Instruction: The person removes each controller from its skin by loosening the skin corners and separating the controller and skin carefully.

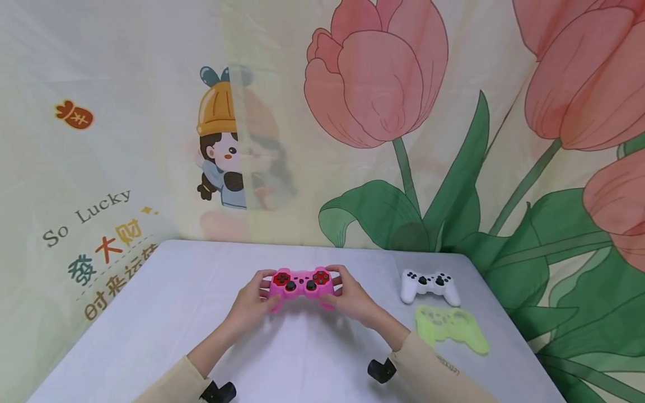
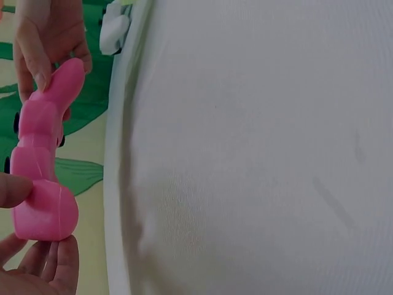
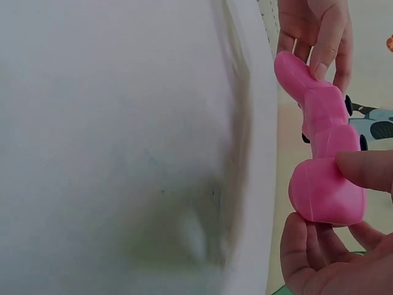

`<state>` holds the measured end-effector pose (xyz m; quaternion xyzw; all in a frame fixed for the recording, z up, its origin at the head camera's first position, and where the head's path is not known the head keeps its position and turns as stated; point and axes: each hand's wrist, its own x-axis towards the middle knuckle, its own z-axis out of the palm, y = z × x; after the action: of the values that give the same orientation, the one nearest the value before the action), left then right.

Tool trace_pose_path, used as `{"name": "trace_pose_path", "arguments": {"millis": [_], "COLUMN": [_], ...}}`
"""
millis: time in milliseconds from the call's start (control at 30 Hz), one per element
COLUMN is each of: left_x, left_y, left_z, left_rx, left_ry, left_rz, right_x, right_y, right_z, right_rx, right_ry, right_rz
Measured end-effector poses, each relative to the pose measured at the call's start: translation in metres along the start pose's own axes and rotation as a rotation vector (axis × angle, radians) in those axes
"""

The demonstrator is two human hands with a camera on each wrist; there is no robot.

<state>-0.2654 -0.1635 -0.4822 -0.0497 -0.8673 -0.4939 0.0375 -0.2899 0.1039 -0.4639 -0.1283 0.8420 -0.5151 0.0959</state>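
A pink game controller [image 1: 300,290] with red button areas and black thumbsticks is held level above the white table. My left hand [image 1: 248,306] grips its left handle and my right hand [image 1: 355,300] grips the right one. Both wrist views show the smooth pink underside of the controller [image 2: 46,209], with a thumb on one face and fingers curled against the other. To the right of my right hand lies a white game controller [image 1: 430,284], its buttons facing up. Just in front of that is a flat, yellow-green silicone controller cover [image 1: 450,329] with cutouts.
The white-covered table [image 1: 201,280] ends at a printed curtain [image 1: 282,224] with tulips and a cartoon figure. A small black device [image 1: 381,370] sits on the right wrist, another [image 1: 219,392] on the left.
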Motion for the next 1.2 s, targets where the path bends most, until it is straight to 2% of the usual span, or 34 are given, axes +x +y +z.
{"name": "trace_pose_path", "arguments": {"millis": [300, 667, 867, 1200], "left_x": [-0.009, -0.014, -0.014, -0.016], "left_y": [0.008, 0.013, 0.016, 0.009], "left_z": [0.019, 0.040, 0.045, 0.046], "left_rx": [-0.038, -0.052, -0.061, -0.055], "left_ry": [-0.048, -0.183, -0.235, -0.259], "left_rz": [0.035, 0.082, 0.092, 0.098], "right_x": [-0.032, -0.060, -0.065, -0.066], "right_y": [0.012, 0.035, 0.043, 0.048], "right_z": [-0.010, -0.024, -0.027, -0.023], "right_rx": [0.021, 0.021, -0.002, -0.053], "right_ry": [0.040, 0.058, 0.091, 0.073], "right_rz": [0.016, 0.033, 0.029, 0.049]}}
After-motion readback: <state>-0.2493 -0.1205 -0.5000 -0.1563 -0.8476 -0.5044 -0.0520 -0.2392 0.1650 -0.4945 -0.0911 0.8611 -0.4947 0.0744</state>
